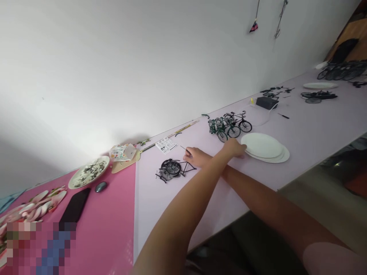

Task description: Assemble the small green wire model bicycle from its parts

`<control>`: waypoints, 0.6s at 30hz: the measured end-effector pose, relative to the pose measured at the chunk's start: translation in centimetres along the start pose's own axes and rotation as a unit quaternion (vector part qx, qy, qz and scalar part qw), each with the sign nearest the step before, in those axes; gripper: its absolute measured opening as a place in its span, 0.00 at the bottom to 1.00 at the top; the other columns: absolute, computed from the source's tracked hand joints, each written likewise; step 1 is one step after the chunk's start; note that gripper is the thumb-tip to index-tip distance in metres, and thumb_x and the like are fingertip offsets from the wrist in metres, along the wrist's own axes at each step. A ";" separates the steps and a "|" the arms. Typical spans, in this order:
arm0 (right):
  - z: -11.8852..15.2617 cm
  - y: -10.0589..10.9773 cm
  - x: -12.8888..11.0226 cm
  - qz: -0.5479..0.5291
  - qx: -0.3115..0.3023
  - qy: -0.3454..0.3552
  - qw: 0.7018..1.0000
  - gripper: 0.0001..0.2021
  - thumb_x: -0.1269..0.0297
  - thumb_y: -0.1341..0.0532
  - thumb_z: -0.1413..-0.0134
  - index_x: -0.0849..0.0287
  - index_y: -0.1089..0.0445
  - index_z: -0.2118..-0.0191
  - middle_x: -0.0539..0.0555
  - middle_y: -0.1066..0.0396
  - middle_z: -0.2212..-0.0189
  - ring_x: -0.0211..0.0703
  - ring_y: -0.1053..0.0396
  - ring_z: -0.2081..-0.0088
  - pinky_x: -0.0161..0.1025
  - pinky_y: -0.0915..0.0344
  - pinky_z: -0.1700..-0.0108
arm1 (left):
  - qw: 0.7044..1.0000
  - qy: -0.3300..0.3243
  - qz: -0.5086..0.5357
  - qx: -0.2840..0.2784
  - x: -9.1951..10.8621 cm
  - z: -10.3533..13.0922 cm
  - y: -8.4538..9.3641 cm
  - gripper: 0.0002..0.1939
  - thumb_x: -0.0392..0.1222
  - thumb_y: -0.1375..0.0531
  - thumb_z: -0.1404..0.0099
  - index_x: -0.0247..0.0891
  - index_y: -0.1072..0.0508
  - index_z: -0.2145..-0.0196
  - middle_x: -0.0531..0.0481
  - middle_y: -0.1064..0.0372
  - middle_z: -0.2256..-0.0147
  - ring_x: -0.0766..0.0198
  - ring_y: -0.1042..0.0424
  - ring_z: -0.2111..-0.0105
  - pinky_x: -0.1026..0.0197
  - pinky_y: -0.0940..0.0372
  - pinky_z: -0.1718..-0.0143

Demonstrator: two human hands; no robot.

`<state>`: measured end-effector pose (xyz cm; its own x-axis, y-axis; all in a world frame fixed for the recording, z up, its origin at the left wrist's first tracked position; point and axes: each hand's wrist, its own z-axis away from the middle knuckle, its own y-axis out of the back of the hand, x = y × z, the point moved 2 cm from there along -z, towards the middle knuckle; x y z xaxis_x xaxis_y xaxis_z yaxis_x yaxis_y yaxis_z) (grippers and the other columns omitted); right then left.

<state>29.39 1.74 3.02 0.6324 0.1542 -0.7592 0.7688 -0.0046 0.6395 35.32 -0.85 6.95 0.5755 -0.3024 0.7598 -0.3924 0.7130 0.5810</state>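
Note:
My forearms cross, the left one over the right. My left hand (235, 147) reaches to the right and grips the left edge of the stacked white plates (263, 145), its fingers partly hidden. In my closed right hand (196, 156) is a small screwdriver (187, 150), its thin shaft pointing up and left. Just left of that hand lie black model bicycle parts (172, 168), with wheels and a frame flat on the white table (160, 214). Behind my left hand stand several assembled model bicycles (229, 125), green and black.
A printed sheet (166, 145) lies near the wall. Farther right are a black box (267, 102) with a white cable, another screwdriver (283, 115) and more bicycle parts (318, 96). The pink surface (114, 217) at left holds a plate of small pieces (88, 172), a mouse (101, 186) and a dark flat object (75, 206).

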 end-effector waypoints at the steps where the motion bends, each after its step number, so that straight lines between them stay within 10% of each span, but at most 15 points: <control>1: 0.0 0.0 0.0 -0.002 0.002 0.008 1.000 0.10 0.62 0.40 0.40 0.54 0.44 0.68 0.49 0.32 0.67 0.40 0.38 0.68 0.37 0.44 0.67 | 0.998 0.000 -0.056 -0.001 0.2 -0.3 -0.5 0.14 0.37 0.43 0.33 0.25 0.25 0.55 0.31 0.20 0.60 0.49 0.20 0.58 0.54 0.27 0.55; 8: -0.1 -0.2 0.3 -0.010 0.007 0.048 0.999 0.10 0.63 0.41 0.39 0.53 0.45 0.68 0.49 0.32 0.67 0.40 0.38 0.68 0.37 0.43 0.66 | 0.990 -0.030 -0.129 0.051 1.1 -0.2 -3.0 0.31 0.42 0.44 0.33 0.22 0.38 0.36 0.23 0.36 0.37 0.43 0.30 0.40 0.52 0.32 0.44; 18: -0.1 -1.0 0.5 0.025 0.027 0.080 0.996 0.10 0.61 0.42 0.39 0.53 0.44 0.69 0.52 0.31 0.65 0.44 0.35 0.64 0.39 0.39 0.62 | 0.974 -0.105 -0.189 0.062 0.3 3.1 -2.8 0.21 0.42 0.48 0.30 0.33 0.31 0.43 0.35 0.27 0.45 0.48 0.26 0.45 0.51 0.29 0.48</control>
<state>28.89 1.92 1.99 0.6503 0.3079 -0.6945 0.7432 -0.0685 0.6656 34.42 -4.88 6.47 0.5410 -0.6612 0.5197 -0.2711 0.4479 0.8520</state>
